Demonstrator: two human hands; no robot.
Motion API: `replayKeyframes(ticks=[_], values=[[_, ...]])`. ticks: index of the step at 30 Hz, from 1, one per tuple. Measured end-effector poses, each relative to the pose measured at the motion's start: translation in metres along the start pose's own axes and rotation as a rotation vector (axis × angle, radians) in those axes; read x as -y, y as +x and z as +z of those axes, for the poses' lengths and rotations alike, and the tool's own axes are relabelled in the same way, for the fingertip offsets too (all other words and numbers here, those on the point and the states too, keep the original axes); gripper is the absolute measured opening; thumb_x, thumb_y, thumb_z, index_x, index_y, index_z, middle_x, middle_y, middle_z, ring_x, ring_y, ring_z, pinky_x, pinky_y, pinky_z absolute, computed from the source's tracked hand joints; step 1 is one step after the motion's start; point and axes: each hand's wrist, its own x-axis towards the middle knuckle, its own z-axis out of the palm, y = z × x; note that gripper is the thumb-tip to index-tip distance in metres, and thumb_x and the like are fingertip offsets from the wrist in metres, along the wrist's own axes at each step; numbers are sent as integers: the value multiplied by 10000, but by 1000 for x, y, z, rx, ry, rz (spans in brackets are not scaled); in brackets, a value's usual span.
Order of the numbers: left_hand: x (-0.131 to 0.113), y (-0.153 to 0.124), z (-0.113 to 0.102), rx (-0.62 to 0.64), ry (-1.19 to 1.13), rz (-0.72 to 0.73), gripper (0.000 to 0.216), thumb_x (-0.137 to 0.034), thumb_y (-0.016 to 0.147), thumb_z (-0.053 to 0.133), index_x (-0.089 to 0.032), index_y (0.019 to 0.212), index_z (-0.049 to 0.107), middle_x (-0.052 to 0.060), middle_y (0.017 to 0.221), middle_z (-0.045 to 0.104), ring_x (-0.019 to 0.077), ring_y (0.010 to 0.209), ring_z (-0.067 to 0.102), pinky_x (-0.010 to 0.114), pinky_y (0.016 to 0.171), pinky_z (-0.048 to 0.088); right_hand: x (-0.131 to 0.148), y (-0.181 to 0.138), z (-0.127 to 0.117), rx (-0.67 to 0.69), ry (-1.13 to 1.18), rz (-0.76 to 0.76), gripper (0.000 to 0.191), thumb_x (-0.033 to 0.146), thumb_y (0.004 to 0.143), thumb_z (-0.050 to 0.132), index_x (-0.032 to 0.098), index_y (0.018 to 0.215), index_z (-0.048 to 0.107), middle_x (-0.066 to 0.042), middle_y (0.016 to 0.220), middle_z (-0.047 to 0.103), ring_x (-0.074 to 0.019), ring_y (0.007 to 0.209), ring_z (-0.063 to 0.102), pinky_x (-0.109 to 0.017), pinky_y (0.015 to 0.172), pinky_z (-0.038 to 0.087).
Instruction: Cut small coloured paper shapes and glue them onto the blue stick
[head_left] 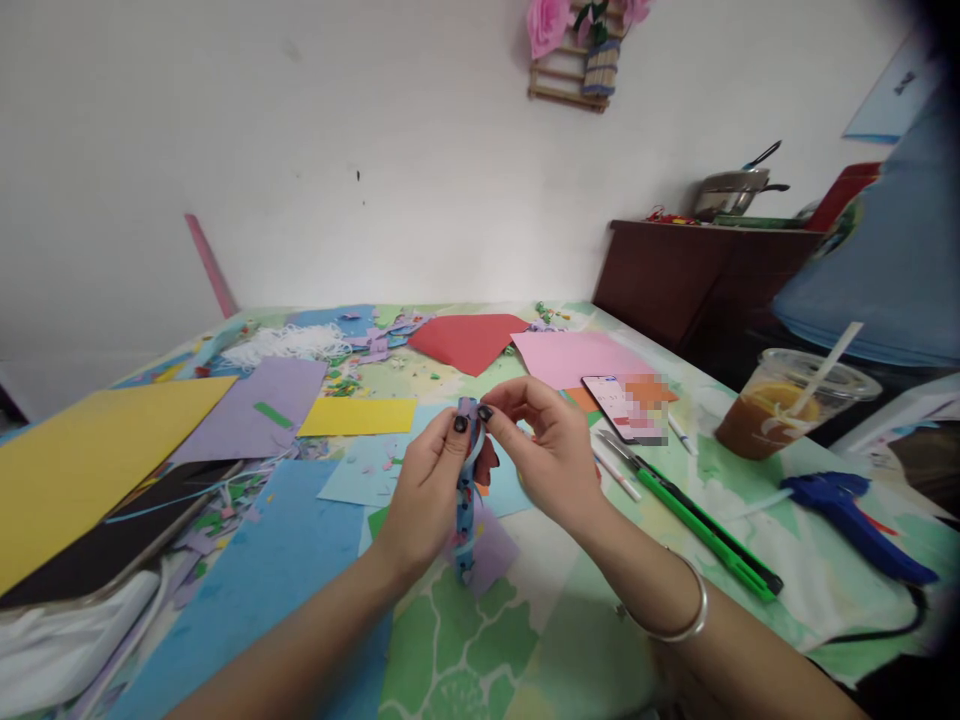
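Near the middle of the view, a slim blue patterned band [465, 510] hangs upright, with a pale blue strip running along it. My left hand [427, 475] is closed on its upper part, thumb pressed against the near side. The thumb and forefinger of my right hand [551, 450] pinch the pale strip at the band's top edge. The right hand's other fingers are curled and partly hidden behind the band. Under its lower end lies a small purple paper piece [491, 555], with light blue paper [360, 470] behind the hands.
Coloured sheets, including yellow [112, 440], blue [277, 580] and red [469, 340], cover the table among paper scraps. At right are a green utility knife [705, 525], a blue glue gun [855, 515], a phone [611, 405] and a drink cup [780, 405] with a straw.
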Motion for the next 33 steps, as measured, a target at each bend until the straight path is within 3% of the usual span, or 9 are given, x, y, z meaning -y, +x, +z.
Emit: replayKeyframes(ticks=[6,13,24,29,33], values=[[6,0,-1,8,-149,-34,254,-378,924,428,-198,756,486,-29,604,489,96,562,455,199,499,358,1,1,-1,40,80,38,81,164,854,554,190,778,548,58,638,563,-79,513,563,-276,666,464],[0,1,2,-63,-85,-46,276,-395,914,442,-197,735,512,-40,568,475,86,516,441,180,458,342,3,0,1,75,99,48,89,164,879,519,201,799,521,75,623,536,-75,458,572,-264,601,470],[-4,0,1,-110,12,-50,287,-381,917,429,-201,712,520,-76,459,381,60,358,262,190,357,225,4,0,4,60,63,44,93,137,855,506,205,793,497,70,635,516,-76,463,559,-230,516,466],[0,1,2,-141,-28,-49,249,-368,895,466,-196,737,551,-54,520,443,82,431,372,202,416,306,4,-1,5,62,55,50,86,147,856,503,206,795,504,66,635,524,-77,476,547,-231,535,464],[5,8,-1,-60,-250,-56,274,-384,887,449,-182,732,548,-19,593,520,112,519,463,227,490,377,-2,3,2,8,45,68,113,191,848,522,202,936,592,12,734,615,-125,668,599,-261,647,474]])
